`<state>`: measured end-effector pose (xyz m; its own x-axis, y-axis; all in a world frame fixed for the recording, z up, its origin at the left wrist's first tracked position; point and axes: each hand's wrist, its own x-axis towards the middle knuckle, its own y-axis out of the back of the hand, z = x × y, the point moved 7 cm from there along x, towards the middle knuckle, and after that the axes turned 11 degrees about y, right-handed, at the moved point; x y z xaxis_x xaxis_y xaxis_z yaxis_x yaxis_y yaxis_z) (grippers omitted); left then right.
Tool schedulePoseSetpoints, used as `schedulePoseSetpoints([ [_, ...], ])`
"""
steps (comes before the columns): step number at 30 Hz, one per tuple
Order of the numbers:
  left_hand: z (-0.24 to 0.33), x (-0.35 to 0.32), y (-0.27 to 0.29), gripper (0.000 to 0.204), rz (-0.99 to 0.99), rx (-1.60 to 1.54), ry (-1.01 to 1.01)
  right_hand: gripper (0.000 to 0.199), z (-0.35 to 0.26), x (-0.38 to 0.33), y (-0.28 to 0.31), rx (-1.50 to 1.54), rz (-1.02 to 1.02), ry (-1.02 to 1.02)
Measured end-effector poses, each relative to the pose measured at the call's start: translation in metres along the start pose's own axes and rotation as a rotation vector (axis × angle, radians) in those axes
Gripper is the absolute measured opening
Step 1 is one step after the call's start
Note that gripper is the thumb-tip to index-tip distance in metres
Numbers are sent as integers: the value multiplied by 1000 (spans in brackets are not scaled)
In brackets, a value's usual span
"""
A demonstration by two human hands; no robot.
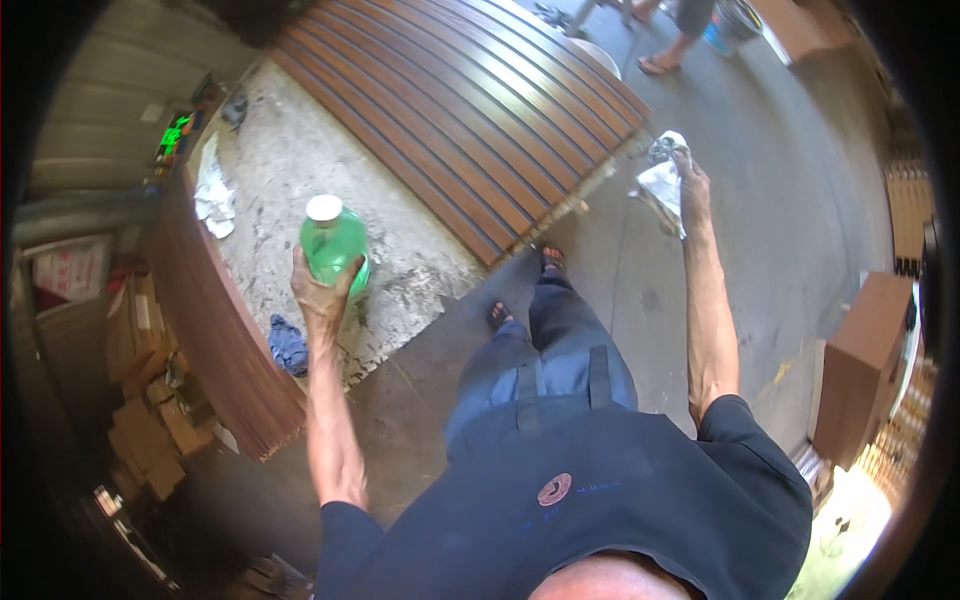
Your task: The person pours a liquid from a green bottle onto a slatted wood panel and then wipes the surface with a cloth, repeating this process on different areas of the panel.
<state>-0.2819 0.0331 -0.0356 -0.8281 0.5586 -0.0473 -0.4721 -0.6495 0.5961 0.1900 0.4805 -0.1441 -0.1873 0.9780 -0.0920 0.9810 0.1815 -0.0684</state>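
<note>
Concrete tabletop (300,170) lies beyond the left hand (318,297), which grips a green bottle (335,247); the right hand (692,185) clutches a white rag (662,185).

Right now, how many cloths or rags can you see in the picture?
3. A white rag is held in the right hand. A white rag lies on the worktop's left side. A blue cloth lies at its near edge. Others may be hidden.

Workshop, stacked ribbed wooden panels (470,110) on a stained workbench (300,170), concrete floor (790,180), cardboard boxes (150,420)
</note>
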Motion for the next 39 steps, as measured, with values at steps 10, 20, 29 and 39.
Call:
schedulePoseSetpoints([
  [10, 78, -14, -33, 61, -519, 822, -296, 28, 46, -129, 18, 33, 153, -133],
  [20, 140, 33, -86, 47, -537, 1069, -399, 35, 67, -175, -5, 2, 162, -157],
  [29, 216, 70, -184, 43, -579, 1064, -444, 42, 77, -202, -19, 1, 128, -192],
  [39, 153, 68, -115, 42, -573, 1181, -296, 38, 90, -195, -14, -27, 82, -153],
])
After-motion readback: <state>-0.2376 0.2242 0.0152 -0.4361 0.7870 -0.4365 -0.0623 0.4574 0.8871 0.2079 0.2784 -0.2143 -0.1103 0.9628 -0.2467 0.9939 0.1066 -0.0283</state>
